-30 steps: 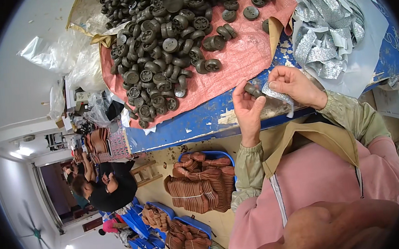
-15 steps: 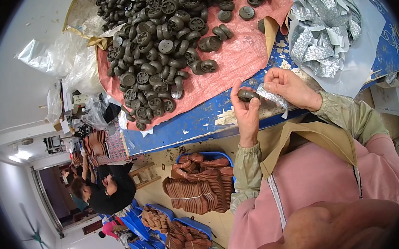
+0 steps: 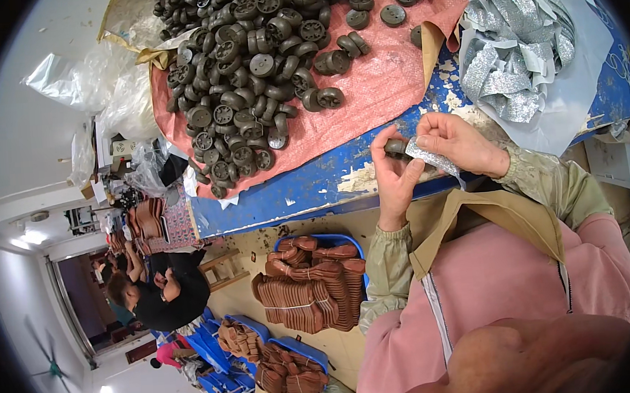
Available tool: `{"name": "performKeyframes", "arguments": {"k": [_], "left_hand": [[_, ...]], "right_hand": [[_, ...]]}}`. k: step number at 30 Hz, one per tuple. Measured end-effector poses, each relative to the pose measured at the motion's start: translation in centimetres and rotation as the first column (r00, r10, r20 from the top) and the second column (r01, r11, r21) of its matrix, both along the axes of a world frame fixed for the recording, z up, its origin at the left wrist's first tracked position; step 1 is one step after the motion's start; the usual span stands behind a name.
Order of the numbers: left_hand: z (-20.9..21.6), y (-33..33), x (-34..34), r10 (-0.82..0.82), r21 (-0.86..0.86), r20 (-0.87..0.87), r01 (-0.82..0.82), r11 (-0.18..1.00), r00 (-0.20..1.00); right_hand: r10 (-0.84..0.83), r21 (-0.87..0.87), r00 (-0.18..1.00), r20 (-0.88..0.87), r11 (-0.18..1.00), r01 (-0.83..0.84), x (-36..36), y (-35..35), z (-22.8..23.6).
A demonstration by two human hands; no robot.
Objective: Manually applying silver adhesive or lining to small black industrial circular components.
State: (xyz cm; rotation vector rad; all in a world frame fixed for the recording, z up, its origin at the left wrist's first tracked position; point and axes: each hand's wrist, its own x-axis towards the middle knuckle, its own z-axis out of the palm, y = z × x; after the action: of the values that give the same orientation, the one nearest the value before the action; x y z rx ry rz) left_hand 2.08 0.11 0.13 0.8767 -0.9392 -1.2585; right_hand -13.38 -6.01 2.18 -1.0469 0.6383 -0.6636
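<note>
My left hand (image 3: 396, 180) pinches a small dark wheel (image 3: 395, 148) between thumb and fingers, just off the near edge of the blue table. My right hand (image 3: 463, 142) is close beside it, its thumb and forefinger closed on a glittery silver strip (image 3: 438, 160). The strip's upper end meets the wheel, and my left thumb lies near it; its other end hangs free below my right fingers. Whether the strip is stuck to the wheel is hidden. Beyond my hands, a large heap of similar dark wheels (image 3: 262, 64) lies on a pink woven sheet (image 3: 374, 105).
A pile of silver strips (image 3: 512, 44) lies on pale plastic at the far right of the worn blue table (image 3: 293, 198). Blue crates hold bundled brown pieces (image 3: 311, 292) on the floor. A wooden stool (image 3: 224, 269) and a person in black (image 3: 172, 294) are to the left.
The wheel has turned in my left fingers and come against the strip's end. My left thumb has shifted right, toward the strip, while my right hand stays almost in place.
</note>
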Motion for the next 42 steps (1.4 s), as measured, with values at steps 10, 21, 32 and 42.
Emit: {"name": "performKeyframes", "arguments": {"k": [10, 21, 32, 42], "left_hand": [[0.1, 0.0, 0.2, 0.011, 0.018, 0.156, -0.014, 1.000, 0.988], [0.1, 0.1, 0.3, 0.016, 0.004, 0.197, -0.018, 1.000, 0.980], [-1.1, 0.2, 0.7, 0.172, -0.089, 0.451, -0.147, 0.985, 0.876], [0.3, -0.1, 0.0, 0.268, -0.212, 0.483, -0.186, 0.959, 0.833]], "right_hand": [[0.031, -0.021, 0.999, -0.021, 0.999, -0.031, -0.2, -0.3, 0.1], [0.032, -0.007, 0.999, -0.030, 0.999, -0.032, -0.1, -0.2, 0.0], [0.025, -0.105, 0.996, -0.084, 0.994, -0.034, 0.7, -0.1, -1.1], [0.006, 0.052, 0.999, -0.036, 0.999, -0.004, 0.8, -0.2, -2.4]]}}
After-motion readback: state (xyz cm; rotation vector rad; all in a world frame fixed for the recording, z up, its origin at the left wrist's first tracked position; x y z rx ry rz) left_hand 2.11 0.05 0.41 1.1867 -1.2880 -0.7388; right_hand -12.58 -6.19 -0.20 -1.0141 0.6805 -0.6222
